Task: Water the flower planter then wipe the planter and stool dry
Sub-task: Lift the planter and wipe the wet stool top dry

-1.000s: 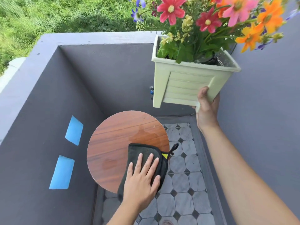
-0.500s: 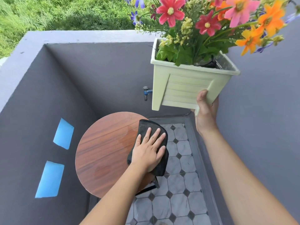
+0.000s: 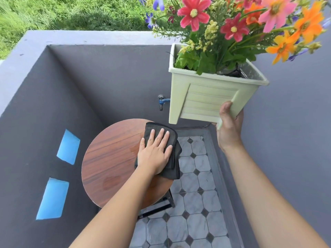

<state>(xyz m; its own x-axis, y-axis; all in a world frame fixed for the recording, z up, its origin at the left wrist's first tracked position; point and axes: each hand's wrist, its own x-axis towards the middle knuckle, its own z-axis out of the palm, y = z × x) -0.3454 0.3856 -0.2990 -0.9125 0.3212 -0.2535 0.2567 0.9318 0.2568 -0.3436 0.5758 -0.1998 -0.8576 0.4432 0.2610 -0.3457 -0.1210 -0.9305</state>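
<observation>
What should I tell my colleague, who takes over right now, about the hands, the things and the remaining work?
Left hand: flat on the dark cloth, pressing it onto the right side of the round wooden stool top.
Right hand: holds the flower planter by its lower corner, in the air to the right of and above the stool.
Done: planter lifted off; wiping of the stool is under way.
Left: damp patches show on the stool top near the cloth and nearer the front; dry these, wipe the planter, set it back.

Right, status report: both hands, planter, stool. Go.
Left hand flat on dark cloth, pressing it on stool top. Right hand holds planter aloft by its base. Damp patches on stool. Nothing in the way.
</observation>
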